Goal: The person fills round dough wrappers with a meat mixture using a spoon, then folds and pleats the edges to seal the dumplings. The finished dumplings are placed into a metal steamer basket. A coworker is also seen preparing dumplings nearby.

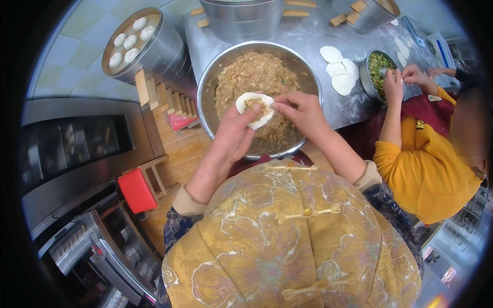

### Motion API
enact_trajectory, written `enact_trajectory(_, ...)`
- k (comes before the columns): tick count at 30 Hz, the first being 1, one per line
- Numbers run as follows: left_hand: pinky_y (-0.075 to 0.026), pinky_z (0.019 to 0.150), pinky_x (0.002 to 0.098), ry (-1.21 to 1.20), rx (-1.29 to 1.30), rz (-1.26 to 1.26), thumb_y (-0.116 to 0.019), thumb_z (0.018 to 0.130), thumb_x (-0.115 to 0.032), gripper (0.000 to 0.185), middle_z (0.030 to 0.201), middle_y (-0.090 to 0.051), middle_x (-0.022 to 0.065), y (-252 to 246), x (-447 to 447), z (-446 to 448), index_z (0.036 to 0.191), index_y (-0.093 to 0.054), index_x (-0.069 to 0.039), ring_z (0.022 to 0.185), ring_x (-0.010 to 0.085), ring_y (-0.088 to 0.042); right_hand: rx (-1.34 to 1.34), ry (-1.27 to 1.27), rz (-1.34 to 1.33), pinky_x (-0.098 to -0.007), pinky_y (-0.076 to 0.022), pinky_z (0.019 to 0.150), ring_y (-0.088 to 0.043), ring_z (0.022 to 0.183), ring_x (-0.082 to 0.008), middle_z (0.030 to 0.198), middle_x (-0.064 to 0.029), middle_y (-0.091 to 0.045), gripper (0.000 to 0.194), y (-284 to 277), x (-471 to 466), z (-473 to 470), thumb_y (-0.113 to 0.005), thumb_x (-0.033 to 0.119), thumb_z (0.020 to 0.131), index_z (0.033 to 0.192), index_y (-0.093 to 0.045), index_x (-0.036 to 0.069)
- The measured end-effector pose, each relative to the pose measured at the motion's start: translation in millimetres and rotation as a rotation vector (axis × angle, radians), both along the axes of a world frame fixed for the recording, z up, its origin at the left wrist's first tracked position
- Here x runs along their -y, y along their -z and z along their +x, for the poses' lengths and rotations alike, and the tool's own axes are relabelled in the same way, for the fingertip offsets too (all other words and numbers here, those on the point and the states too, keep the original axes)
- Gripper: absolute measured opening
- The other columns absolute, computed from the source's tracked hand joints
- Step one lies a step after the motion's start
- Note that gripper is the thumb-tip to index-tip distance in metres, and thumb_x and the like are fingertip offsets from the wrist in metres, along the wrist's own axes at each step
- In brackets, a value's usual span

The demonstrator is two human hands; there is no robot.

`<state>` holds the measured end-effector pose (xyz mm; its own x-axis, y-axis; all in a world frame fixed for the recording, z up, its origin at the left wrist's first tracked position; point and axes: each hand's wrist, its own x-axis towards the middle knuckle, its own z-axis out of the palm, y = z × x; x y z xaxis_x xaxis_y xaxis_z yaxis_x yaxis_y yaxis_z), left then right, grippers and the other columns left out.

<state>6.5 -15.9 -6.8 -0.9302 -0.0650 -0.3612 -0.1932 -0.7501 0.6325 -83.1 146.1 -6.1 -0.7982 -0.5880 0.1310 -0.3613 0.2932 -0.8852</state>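
My left hand (235,133) cradles a round dough wrapper (249,97) with meat filling (263,110) at its middle, the thumb resting on the filling. The thumb and fingertips of my right hand (304,111) pinch the wrapper's right edge. Both hands are above a large steel bowl (201,98) of minced meat filling (258,73). Several flat dough wrappers (342,84) lie partly overlapping on the floured steel table (308,44), to the right of the bowl.
Stacked steel steamers (165,54) with wooden handles stand at left, several buns (131,41) on top. More steamers (242,19) stand behind the bowl. A co-worker in a yellow top (416,165) works at right over a bowl of green filling (377,71). A red-seated stool (138,190) is at lower left.
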Motion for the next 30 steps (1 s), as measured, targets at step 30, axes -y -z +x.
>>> enact_trajectory(30, -0.047, 0.080, 0.0272, 0.770, -0.052, -0.408, -0.058, 0.090, -0.009, 0.030, 0.096, -0.065, 0.0047, 0, 19, -30, 0.119, -0.057, 0.001, 0.092, 0.0129, -0.060, 0.231, -0.129, 0.020, -0.0272, -0.0466, 0.068, -0.059, 0.075, -0.0138, 0.082, -0.0068, -0.064, 0.012, -10, -19, -3, -0.068, 0.008, 0.086, 0.095, -0.067, 0.000)
